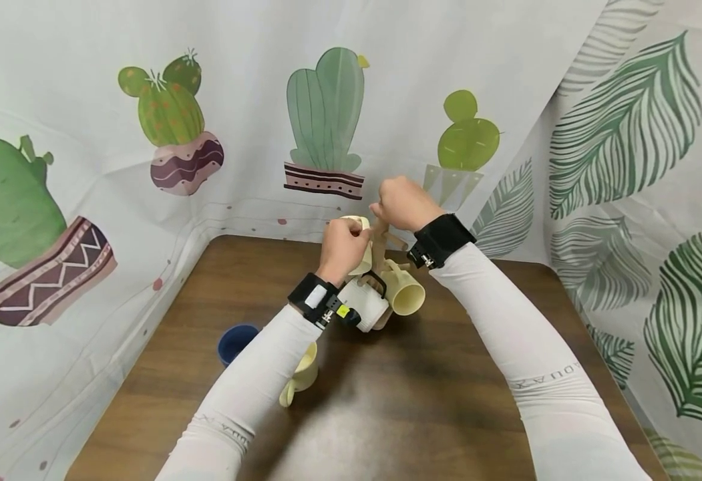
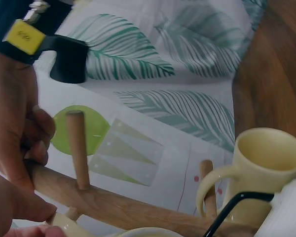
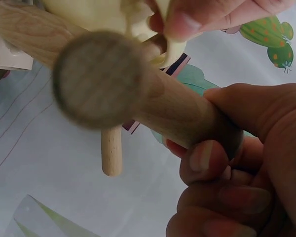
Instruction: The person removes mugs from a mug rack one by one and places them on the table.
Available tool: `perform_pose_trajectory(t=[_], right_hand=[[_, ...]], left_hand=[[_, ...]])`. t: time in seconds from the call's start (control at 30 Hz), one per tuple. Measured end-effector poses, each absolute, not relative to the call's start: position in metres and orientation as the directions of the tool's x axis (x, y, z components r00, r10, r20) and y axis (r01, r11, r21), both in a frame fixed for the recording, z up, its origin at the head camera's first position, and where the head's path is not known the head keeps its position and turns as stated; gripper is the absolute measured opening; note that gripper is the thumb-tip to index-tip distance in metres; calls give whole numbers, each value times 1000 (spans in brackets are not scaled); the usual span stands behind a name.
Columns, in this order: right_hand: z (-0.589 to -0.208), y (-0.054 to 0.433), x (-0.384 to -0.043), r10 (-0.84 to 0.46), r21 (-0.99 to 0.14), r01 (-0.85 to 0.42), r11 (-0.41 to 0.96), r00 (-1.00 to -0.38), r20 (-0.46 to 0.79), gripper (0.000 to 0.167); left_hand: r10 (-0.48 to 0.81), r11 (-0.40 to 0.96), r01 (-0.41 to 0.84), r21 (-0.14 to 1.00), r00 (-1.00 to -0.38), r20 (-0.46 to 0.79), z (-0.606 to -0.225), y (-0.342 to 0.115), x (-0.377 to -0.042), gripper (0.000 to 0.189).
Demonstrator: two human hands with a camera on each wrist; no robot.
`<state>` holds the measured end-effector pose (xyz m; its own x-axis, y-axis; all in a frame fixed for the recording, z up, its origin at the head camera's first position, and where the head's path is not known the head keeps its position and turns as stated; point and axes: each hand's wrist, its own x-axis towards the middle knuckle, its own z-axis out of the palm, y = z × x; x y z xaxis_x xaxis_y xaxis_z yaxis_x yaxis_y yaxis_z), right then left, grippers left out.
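Observation:
A wooden mug tree (image 1: 379, 248) stands near the table's back edge. My right hand (image 1: 405, 202) grips the top of its post (image 3: 182, 108), thumb on one side and curled fingers on the other. Beside the post, my left hand (image 1: 341, 247) pinches the handle (image 3: 175, 52) of a cream mug (image 1: 364, 262); a peg end shows within the handle loop. Lower down, another cream mug (image 2: 266, 163) hangs by its handle on a peg, its mouth tipped outward. A white ribbed mug (image 1: 363, 304) with a black handle is next to it, low on the tree.
On the table's left side are a blue mug (image 1: 233, 342) and a cream mug (image 1: 306, 372), both partly covered by my left forearm. Bare wooden pegs (image 2: 78, 148) stick out from the upper post. A cactus-print cloth (image 1: 242, 133) hangs right behind the table.

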<state>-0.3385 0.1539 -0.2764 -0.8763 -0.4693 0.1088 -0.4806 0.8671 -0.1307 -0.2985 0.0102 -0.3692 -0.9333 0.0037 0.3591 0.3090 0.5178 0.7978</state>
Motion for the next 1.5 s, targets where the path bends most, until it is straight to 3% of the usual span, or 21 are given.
perform_pose_trajectory(t=[0.27, 0.6, 1.03, 1.5], right_hand=[[-282, 154, -339, -468, -133, -483, 866, -875, 125, 45], [-281, 156, -342, -463, -153, -476, 866, -879, 116, 38], [-281, 157, -341, -460, -148, -472, 869, -881, 109, 35], [-281, 160, -341, -464, -173, -473, 864, -881, 93, 37]], left_hand=[[-29, 492, 274, 826, -943, 331, -368, -1, -295, 19], [-106, 462, 294, 836, -918, 381, -360, -13, -287, 18], [-151, 401, 246, 882, -933, 328, -360, -25, -275, 19], [-47, 413, 264, 872, -950, 310, -363, -39, -244, 16]])
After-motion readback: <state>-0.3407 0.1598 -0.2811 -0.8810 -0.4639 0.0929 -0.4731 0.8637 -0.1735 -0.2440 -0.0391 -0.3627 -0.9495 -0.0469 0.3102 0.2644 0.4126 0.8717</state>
